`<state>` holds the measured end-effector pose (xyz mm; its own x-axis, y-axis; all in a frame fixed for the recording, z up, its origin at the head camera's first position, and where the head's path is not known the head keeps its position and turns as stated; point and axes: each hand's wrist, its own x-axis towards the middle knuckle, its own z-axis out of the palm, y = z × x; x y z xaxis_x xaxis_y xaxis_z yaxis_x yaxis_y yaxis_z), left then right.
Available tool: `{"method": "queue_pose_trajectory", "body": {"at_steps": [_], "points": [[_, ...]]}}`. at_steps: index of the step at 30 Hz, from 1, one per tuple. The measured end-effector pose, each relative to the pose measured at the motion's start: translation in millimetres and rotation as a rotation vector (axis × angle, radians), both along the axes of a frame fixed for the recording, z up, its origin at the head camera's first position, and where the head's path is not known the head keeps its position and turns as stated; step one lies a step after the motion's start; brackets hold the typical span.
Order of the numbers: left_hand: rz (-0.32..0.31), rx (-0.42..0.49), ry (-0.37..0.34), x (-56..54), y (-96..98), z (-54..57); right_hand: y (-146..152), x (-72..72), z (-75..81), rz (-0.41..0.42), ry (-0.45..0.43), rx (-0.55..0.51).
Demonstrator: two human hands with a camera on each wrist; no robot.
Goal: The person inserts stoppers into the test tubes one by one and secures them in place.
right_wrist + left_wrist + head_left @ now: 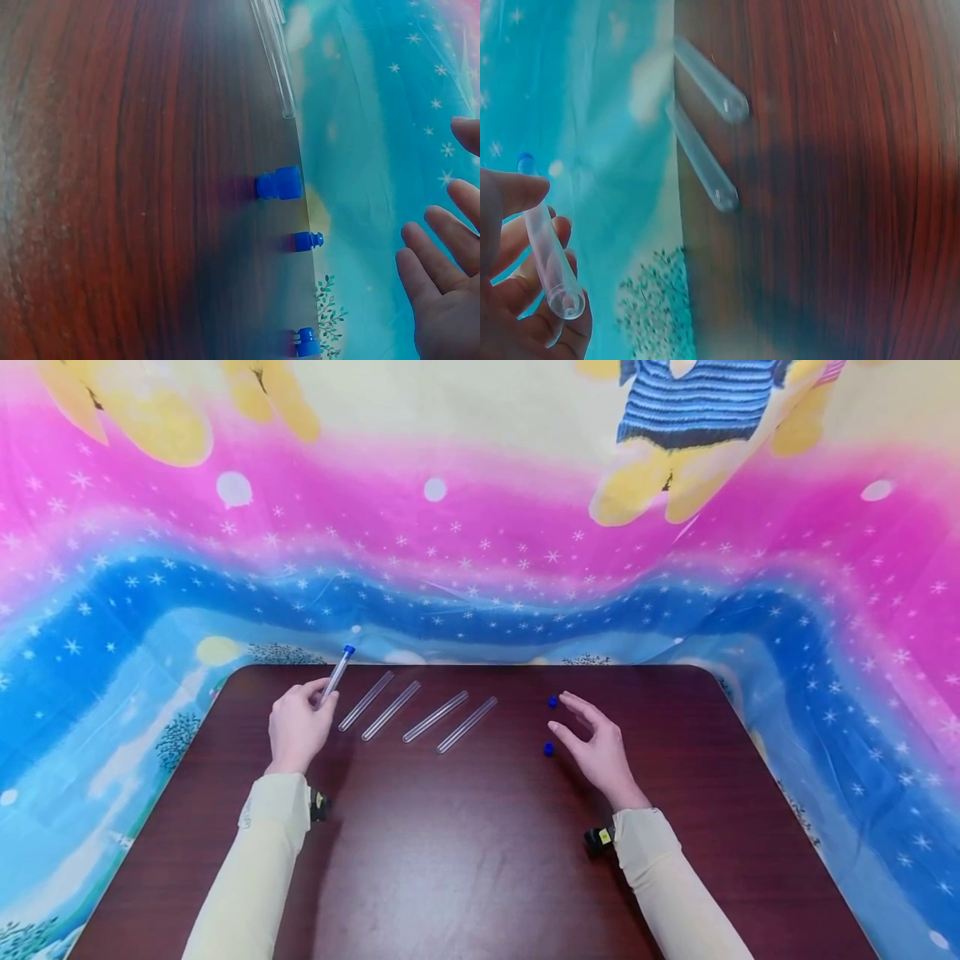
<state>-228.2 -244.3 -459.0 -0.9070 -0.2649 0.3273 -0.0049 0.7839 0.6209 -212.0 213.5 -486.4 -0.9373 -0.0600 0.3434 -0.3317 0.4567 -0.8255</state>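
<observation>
My left hand pinches a clear test tube with a blue cap on its upper end. In the left wrist view the tube's rounded lower end tilts toward the camera, with thumb and fingers around its length. My right hand hovers above the table at the right, thumb and fingers apart and nothing between them. Close to its fingertips lie a blue stopper cap and a nearer one. Three loose caps show in the right wrist view, including one at the bottom.
Several uncapped test tubes lie slanted, side by side, on the dark wooden table between the hands. A patterned cloth hangs behind the table's far edge and along its sides.
</observation>
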Motion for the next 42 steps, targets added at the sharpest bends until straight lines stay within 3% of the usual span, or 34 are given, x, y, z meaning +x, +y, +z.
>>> {"method": "queue_pose_trajectory", "body": {"at_steps": [10, 20, 25, 31, 42], "points": [[0.044, -0.035, -0.056, -1.5, -28.7, -1.8, 1, 2.2, -0.6, 0.017, 0.007, 0.095], [0.079, -0.016, -0.173, -1.5, -44.4, -22.8, 2, 3.4, -5.4, 0.009, -0.01, 0.143], [0.099, -0.006, -0.245, -4.2, -51.2, -32.2, 4, 6.0, -6.7, 0.011, -0.047, 0.15], [0.137, 0.009, -0.279, -8.0, -58.6, -39.9, 8, 8.3, -7.1, 0.016, -0.109, 0.187], [0.178, 0.015, -0.361, -9.5, -69.3, -44.9, 11, 8.1, -8.6, 0.04, -0.19, 0.24]]}}
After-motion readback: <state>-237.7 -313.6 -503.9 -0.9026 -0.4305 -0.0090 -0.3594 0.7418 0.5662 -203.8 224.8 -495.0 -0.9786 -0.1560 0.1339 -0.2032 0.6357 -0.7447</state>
